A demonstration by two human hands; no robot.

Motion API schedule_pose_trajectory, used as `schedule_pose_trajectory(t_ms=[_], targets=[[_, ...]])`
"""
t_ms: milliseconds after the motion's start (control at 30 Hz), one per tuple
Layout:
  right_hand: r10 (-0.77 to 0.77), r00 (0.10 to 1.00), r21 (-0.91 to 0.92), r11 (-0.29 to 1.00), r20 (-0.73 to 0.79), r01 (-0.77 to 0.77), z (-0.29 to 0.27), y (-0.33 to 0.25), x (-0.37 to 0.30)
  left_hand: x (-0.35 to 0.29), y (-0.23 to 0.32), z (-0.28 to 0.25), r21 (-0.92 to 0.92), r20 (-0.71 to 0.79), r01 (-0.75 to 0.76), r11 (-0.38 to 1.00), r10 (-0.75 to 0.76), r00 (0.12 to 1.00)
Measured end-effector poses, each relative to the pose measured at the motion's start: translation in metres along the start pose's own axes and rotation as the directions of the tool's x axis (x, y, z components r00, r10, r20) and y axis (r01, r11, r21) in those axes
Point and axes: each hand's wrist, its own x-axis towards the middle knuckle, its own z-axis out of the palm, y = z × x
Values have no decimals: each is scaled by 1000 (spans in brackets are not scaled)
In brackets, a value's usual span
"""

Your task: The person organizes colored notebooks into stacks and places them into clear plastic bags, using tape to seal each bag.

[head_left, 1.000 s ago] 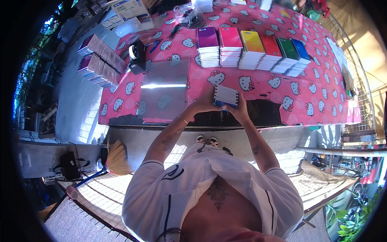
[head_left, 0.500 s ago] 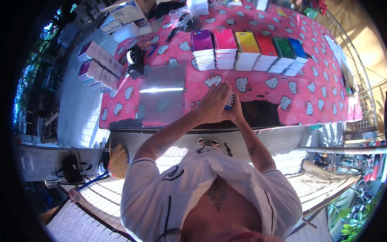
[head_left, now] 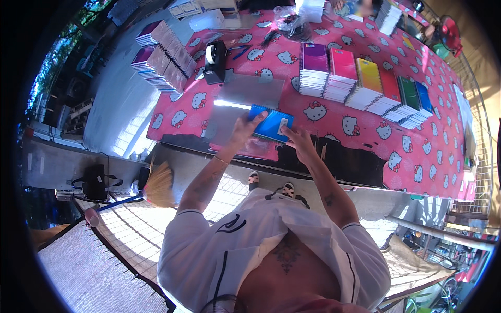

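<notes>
A blue spiral notebook is held flat over the near edge of the table, its blue cover facing up; whether more notebooks lie under it I cannot tell. My left hand grips its left end, thumb on the cover. At the right end my right hand pinches it beside a small white label. Just beyond and below the notebook lie clear plastic sleeves on the pink cartoon-cat tablecloth. Right of them stands a row of notebook stacks, including purple, pink, yellow and blue ones.
A black tape dispenser stands left of the sleeves, near a blue-handled tool. Plastic-wrapped notebook bundles sit at the table's left. A clear bag and white stacks lie farther back, near another person's hand.
My hands, earlier pressed around the upright notebook, have moved left and now hold it flat by both ends, cover showing. The view has turned, so the table appears tilted and shifted right.
</notes>
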Motion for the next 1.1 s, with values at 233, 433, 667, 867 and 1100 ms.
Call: schedule_pose_trajectory(t_ms=[233, 433, 667, 867, 1100], targets=[[49, 999, -112, 992, -11, -50, 69, 26, 101, 87, -58, -103, 395, -71, -8, 918, 39, 997], [106, 970, -300, 939, -218, -170, 27, 5, 92, 76, -30, -48, 546, -162, 177, 819, -104, 981], [-6, 973, -495, 862, -229, -111, 41, 6, 113, 97, -22, -73, 630, -96, 113, 768, -67, 993], [1, 949, -434, 889, -316, -145, 48, -7, 99, 96, -32, -86, 410, -144, 144, 901, -92, 985], [51, 979, -295, 949, -199, -109, 26, 18, 107, 109, -64, -93, 180, -193, 220, 959, -185, 964]])
